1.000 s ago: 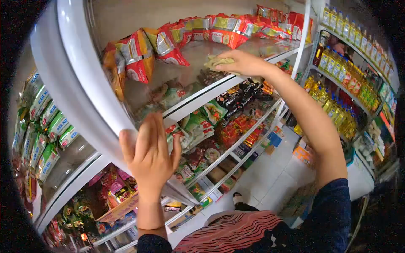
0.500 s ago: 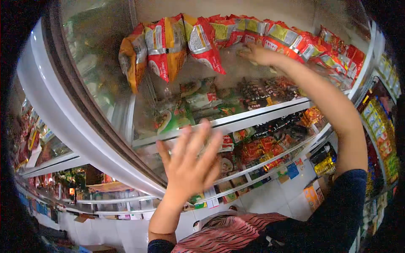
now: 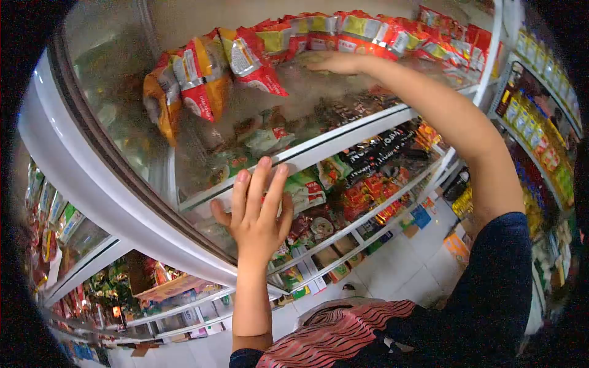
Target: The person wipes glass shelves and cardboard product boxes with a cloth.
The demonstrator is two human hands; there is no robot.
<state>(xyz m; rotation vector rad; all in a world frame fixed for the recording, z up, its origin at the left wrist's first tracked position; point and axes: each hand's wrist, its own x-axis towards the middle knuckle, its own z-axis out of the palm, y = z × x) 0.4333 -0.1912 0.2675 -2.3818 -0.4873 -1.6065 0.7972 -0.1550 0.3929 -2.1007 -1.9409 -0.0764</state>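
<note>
1. Left hand [image 3: 254,224]: fingers spread, empty, fingertips at the glass shelf's [image 3: 307,89] front rim.
2. Right hand [image 3: 340,63]: over the shelf, fingers outstretched; blurred cloth [image 3: 311,57] under them, grip unclear.
3. Snack bags [image 3: 251,61]: along the shelf's back.

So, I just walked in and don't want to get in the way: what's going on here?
One person is reaching over a glass shelf, their right hand low over it, back upward, just in front of a curved row of mostly red packets. Its fingers are too blurred to tell whether they hold anything. The left hand is spread open in front of the shelf's white front rail. Black packets lie on a lower level.
</note>
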